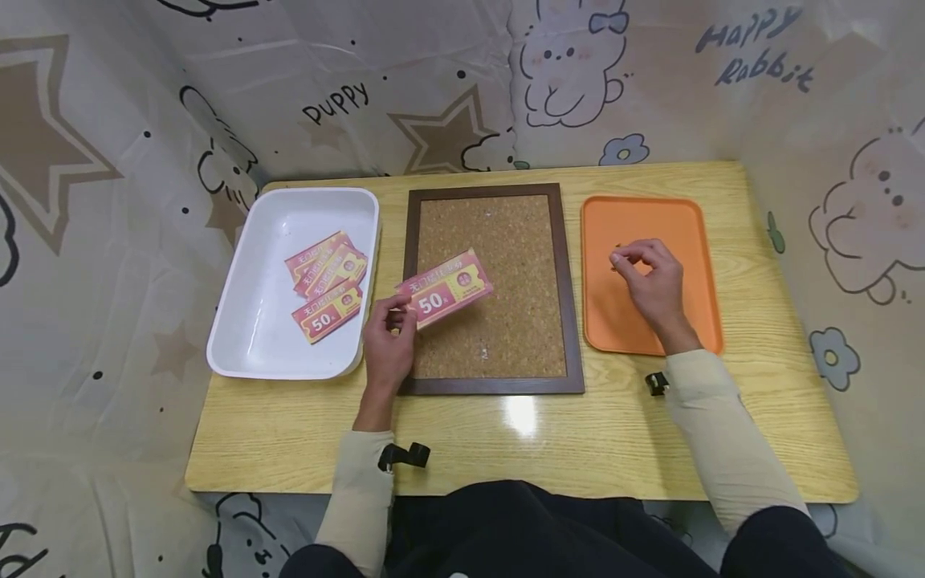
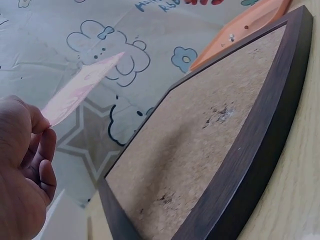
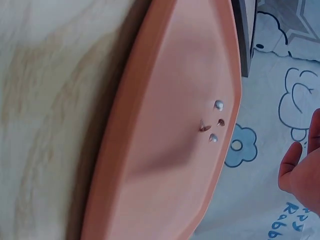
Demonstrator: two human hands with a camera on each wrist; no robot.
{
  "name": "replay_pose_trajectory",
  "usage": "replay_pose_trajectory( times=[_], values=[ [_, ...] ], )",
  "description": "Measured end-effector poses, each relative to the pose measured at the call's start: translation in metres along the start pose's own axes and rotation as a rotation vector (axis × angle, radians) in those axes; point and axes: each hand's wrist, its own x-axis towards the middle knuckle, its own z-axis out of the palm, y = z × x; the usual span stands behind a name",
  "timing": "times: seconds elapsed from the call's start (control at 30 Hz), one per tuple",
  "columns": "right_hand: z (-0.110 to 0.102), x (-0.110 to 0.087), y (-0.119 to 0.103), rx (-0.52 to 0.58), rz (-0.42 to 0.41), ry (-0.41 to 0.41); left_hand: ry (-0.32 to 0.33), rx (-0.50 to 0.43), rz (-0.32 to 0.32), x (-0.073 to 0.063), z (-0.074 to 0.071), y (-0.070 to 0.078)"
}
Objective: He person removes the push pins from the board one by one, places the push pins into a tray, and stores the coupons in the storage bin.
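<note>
My left hand [image 1: 390, 341] pinches a pink paper coupon [image 1: 451, 289] marked 50 by its left end, holding it above the cork board [image 1: 499, 337] with its dark brown frame. In the left wrist view the coupon [image 2: 82, 90] tilts up from between thumb and fingers. Over the orange tray [image 1: 607, 321] hovers my right hand [image 1: 654, 281], thumb and fingers bent. The right wrist view shows that hand [image 3: 305, 170] partly cut off, with a gap between thumb and finger. Several small thumbtacks [image 3: 205, 128] lie in the tray below it, some silvery, some coppery.
A white plastic basin [image 1: 253, 345] at the left holds several more pink coupons [image 1: 328, 311]. The wooden table [image 1: 506, 449] carries everything. Patterned sheeting [image 1: 448, 72] hangs around its back and sides. Small pale marks [image 1: 484, 352] show on the cork.
</note>
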Motion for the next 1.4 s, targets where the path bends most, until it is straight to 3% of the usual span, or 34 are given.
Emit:
replay_pose_trajectory(
  times=[0.27,0.67,0.77,1.03,1.3,1.4],
  values=[
    [-0.007,-0.001,0.009,-0.036,0.047,0.020,0.067,0.016,0.005,0.005,-0.013,0.001],
    [-0.012,0.001,0.019,-0.060,0.036,0.040,0.151,0.004,-0.023,0.016,-0.037,0.002],
    [-0.013,-0.001,0.033,-0.070,0.030,0.044,0.179,0.012,-0.037,0.018,-0.045,-0.004],
    [-0.017,-0.008,0.060,-0.082,0.063,0.027,0.274,0.053,-0.059,0.025,-0.066,-0.040],
    [-0.020,-0.011,0.064,-0.098,0.077,0.031,0.338,0.055,-0.090,0.034,-0.086,-0.047],
    [-0.022,-0.012,0.064,-0.108,0.085,0.033,0.361,0.070,-0.132,0.037,-0.093,-0.047]
  ],
)
